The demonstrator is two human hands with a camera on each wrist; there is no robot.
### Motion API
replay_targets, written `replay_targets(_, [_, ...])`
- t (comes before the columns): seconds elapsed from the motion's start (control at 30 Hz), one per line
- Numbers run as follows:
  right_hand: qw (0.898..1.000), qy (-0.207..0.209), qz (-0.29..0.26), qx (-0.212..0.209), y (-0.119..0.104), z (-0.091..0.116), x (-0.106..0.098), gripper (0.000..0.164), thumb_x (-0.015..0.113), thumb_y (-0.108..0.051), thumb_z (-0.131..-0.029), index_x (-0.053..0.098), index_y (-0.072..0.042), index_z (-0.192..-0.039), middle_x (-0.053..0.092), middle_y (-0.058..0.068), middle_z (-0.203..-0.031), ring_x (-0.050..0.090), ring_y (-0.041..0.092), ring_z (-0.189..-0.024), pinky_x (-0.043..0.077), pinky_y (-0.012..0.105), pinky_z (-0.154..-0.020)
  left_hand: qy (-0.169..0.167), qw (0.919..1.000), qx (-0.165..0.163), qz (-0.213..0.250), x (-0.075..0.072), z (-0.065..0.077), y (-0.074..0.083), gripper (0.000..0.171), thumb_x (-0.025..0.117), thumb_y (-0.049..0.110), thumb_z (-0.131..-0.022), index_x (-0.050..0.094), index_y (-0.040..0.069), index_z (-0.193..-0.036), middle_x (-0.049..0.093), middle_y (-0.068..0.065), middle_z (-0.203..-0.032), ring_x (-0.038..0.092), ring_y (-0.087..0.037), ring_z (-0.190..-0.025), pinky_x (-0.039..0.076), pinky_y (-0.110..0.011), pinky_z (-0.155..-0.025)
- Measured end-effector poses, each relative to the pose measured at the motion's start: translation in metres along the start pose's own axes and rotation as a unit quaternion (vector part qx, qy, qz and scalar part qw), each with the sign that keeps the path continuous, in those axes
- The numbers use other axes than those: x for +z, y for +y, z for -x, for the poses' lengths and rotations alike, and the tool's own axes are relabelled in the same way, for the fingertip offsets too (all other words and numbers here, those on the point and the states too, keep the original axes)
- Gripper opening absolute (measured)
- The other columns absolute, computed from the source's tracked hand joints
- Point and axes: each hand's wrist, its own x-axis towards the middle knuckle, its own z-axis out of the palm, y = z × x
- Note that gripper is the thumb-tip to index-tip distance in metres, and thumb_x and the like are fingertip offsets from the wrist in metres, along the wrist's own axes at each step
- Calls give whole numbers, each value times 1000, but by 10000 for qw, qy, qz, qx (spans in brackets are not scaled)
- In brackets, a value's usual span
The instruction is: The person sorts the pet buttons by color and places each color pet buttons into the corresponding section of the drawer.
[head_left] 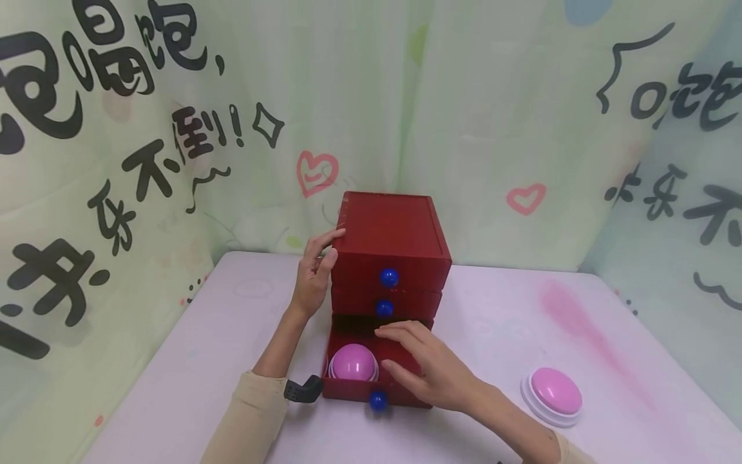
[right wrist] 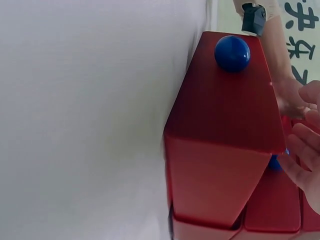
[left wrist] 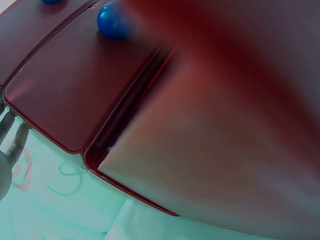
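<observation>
A red drawer cabinet (head_left: 388,225) with round blue knobs stands on the table. Its bottom drawer (head_left: 348,389) is pulled out, and the two above are closed. Inside, at the drawer's front left, sits a pink dome on a white base (head_left: 353,362). My left hand (head_left: 313,274) rests against the cabinet's left side near the top, fingers spread along it; in the left wrist view only part of that hand (left wrist: 7,155) shows. Over the right part of the drawer, my right hand (head_left: 431,367) hovers with its fingers extended, holding nothing.
A second pink dome on a white base (head_left: 553,394) lies on the table to the right of the cabinet. Behind the table hangs a pale curtain (head_left: 475,129) with printed lettering and hearts. A black strap piece (head_left: 304,390) juts from the left wrist.
</observation>
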Motion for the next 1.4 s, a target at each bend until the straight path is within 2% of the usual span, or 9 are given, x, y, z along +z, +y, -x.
replay_targets(0.27, [9994, 285, -34, 211, 7, 12, -16, 56, 80, -8, -86, 58, -11, -138, 62, 0, -133, 58, 18, -122, 55, 34, -97, 40, 9998, 149, 121, 0, -1, 0, 43, 45, 12, -102, 54, 0, -142, 49, -18, -142, 47, -18, -130, 49, -23, -91])
replay_targets(0.5, [9978, 531, 120, 378, 12, 16, -33, 58, 80, -4, -84, 59, -8, -138, 63, 2, -133, 59, 18, -123, 49, 22, -101, 77, 9999, 108, 97, 0, 0, 1, 43, 45, 13, -102, 54, -1, -142, 50, -19, -142, 47, -17, -129, 49, -22, -88])
replay_targets(0.63, [9966, 632, 270, 443, 14, 19, -40, 59, 81, -3, -82, 60, -7, -137, 63, 1, -132, 60, 18, -120, 52, 24, -98, 98, 9999, 106, 79, -1, 0, 1, 43, 46, 12, -102, 55, 0, -142, 50, -18, -141, 47, -17, -128, 48, -22, -86])
replay_targets(0.93, [9939, 799, 616, 453, 27, 35, -46, 57, 82, -2, -81, 62, -8, -135, 65, 0, -129, 60, 17, -117, 45, 13, -99, 56, 9998, 87, 180, 0, 2, -1, 43, 46, 10, -102, 54, 1, -143, 49, -17, -141, 49, -17, -123, 50, -22, -83])
replay_targets(1.1, [9927, 875, 706, 440, 37, 47, -49, 59, 82, -1, -80, 62, -8, -135, 66, 2, -128, 60, 17, -115, 45, 12, -97, 36, 9998, 87, 161, 0, 2, -1, 43, 46, 11, -103, 54, 2, -144, 49, -16, -141, 50, -17, -123, 50, -23, -85])
replay_targets(1.4, [9891, 904, 940, 680, 50, 69, -59, 60, 83, 0, -78, 63, -9, -133, 68, 2, -126, 63, 18, -111, 43, 8, -95, 61, 9999, 87, 124, 1, 0, 1, 42, 45, 9, -103, 55, 2, -144, 49, -17, -141, 49, -18, -127, 50, -24, -88])
